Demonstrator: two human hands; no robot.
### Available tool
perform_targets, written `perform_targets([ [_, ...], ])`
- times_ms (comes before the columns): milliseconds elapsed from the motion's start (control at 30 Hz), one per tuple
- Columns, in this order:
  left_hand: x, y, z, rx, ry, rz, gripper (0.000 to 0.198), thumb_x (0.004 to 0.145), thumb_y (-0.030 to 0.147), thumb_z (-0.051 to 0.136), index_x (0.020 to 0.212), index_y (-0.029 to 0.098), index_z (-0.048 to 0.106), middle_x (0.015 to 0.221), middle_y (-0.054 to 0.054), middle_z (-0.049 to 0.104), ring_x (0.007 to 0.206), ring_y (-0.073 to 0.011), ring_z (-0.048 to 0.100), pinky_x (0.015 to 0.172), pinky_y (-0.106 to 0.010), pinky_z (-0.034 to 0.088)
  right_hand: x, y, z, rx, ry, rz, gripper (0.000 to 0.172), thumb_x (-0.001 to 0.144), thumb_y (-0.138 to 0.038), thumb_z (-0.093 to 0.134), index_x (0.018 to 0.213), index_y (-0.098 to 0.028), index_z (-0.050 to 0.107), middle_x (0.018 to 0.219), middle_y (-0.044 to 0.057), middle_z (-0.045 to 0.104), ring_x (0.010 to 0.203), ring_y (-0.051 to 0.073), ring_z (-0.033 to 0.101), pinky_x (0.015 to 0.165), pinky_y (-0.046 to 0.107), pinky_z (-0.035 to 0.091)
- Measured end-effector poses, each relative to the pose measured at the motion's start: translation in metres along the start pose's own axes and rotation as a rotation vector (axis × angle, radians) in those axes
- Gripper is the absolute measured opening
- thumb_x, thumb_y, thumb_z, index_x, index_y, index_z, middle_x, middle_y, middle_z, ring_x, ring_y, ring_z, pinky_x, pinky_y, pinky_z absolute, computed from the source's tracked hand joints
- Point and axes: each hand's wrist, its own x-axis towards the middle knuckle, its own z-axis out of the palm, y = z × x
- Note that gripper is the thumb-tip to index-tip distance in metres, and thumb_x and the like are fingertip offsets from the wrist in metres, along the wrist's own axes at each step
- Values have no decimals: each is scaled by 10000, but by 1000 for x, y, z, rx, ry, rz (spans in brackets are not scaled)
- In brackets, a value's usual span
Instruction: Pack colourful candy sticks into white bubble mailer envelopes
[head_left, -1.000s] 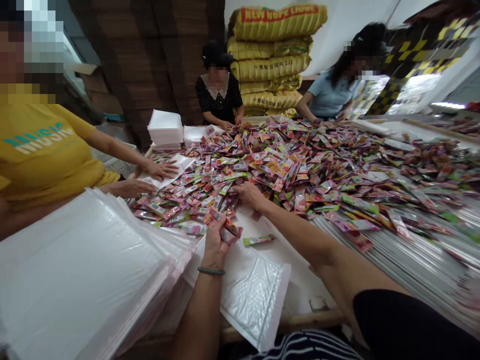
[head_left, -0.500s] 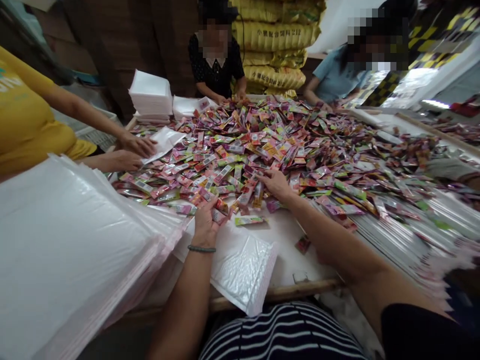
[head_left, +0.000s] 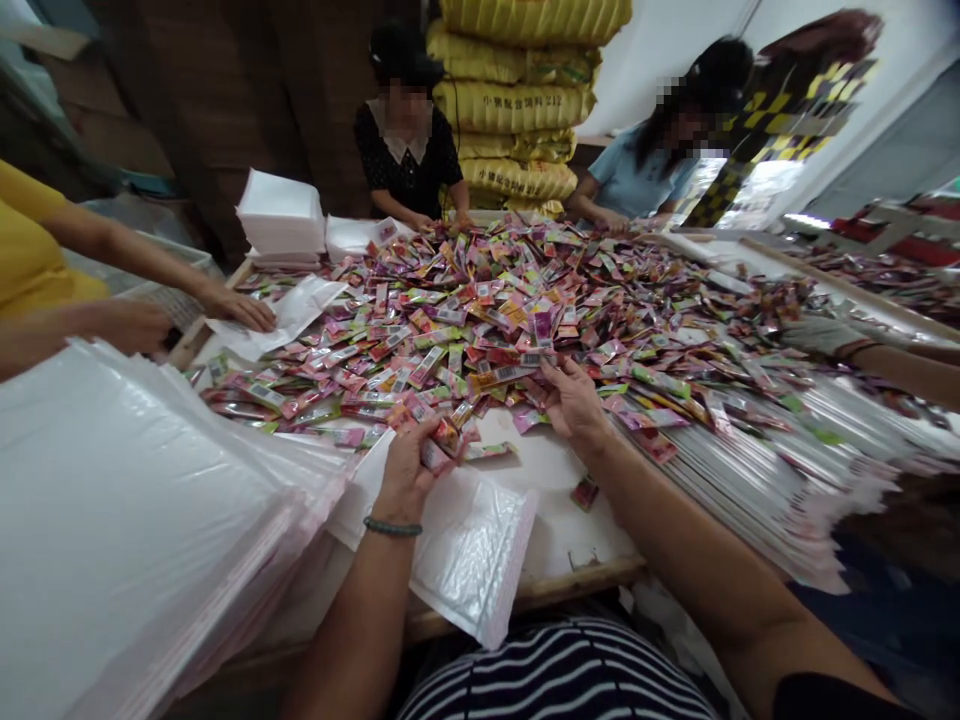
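Left of the yellow sacks (head_left: 517, 105), a dark brown backdrop (head_left: 217, 100); right of them, white wall (head_left: 652, 45), then bright light (head_left: 769, 182).

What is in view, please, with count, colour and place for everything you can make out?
Table: one, white, wooden edge, centre
Small packets: uncountable, pink, purple, green, heaped on it
Large pouch stack: one, white, left foreground
Small pouch stack: one, white, far left
Near pouch: one, silvery white, front edge
Flat pouch: one, white, table's left
Overlapping pouches: uncounted, silvery, right
Sacks: several, yellow, behind
Co-workers: three, yellow, black, blue tops, left and behind
Gloved hand: one, greyish, right
Left hand: one, bare, front centre, holding packets
Right hand: one, bare, centre, touching packets
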Motion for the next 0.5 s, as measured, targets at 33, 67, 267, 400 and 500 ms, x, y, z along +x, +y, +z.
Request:
perform_targets([
  [33,-4,-4,2,31,-42,-48,104,689,67,693,751,122,630,642,-38,677,547,-170,650,586,-376,602,-4,0,4,16,-5,-19,354,647,-478,725,873,-258,563,930,5,672,916,178,642,769,333,573],
  [67,-7,-8,3,62,-87,-94,98,704,78,690,778,117,641,664,-47,686,570,-173,658,595,-376,602,-10,2,9,29,-16,-29,347,661,-485,717,882,-264,566,943,3,676,930,178,643,773,333,569],
  [267,-15,-12,10,46,-191,81,207,695,230,791,737,153,604,615,14,653,491,-113,605,569,-278,573,-56,16,43,-373,-331,-125,237,817,-425,595,948,-237,653,921,38,704,877,208,654,757,328,529],
  [400,-14,9,10,117,-64,145,187,711,262,762,730,148,615,596,6,657,451,-118,596,431,-216,492,-55,-1,64,-770,-758,-353,131,820,-256,594,862,-228,715,948,46,718,944,214,637,855,307,458],
  [500,-17,22,7,141,21,184,181,676,229,760,720,156,601,554,23,632,420,-125,582,384,-213,461,-37,-12,65,-789,-881,-335,156,817,-290,626,898,-220,740,895,23,727,853,189,648,771,260,450],
])
